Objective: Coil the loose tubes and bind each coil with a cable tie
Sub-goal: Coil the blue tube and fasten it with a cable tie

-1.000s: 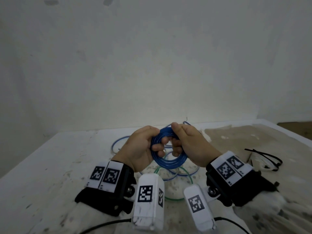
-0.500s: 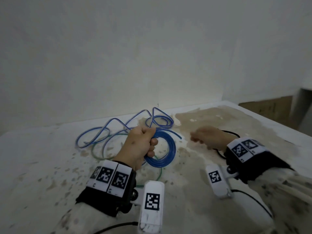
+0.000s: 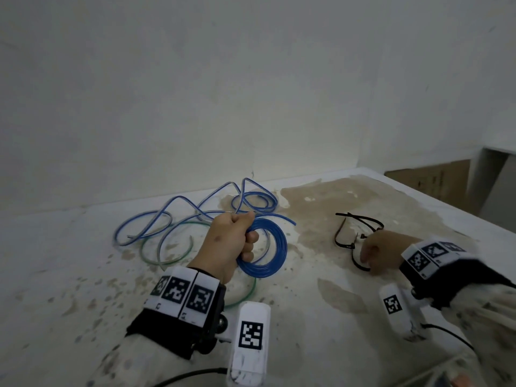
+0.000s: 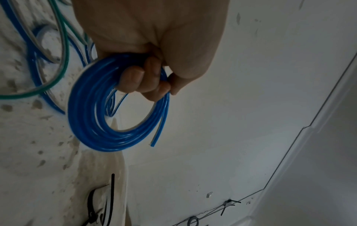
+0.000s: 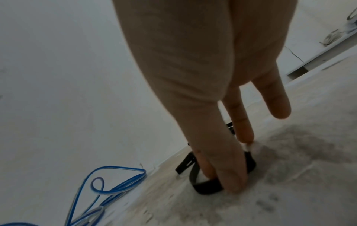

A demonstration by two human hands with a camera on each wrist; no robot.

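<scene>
My left hand grips a coil of blue tube and holds it upright just above the stained white table. In the left wrist view the fingers curl through the blue coil, and its free end sticks out. My right hand is down on the table to the right, at a small heap of black cable ties. In the right wrist view its thumb and forefinger pinch one looped cable tie; the other fingers are straight.
More loose blue tube and a green tube sprawl on the table behind and under the coil. A white wall bounds the table's far edge. A cardboard box stands beyond the right edge.
My right hand let go of the coil and moved right to the cable ties. The left hand kept the coil and stayed about where it was. The head view swung right.
</scene>
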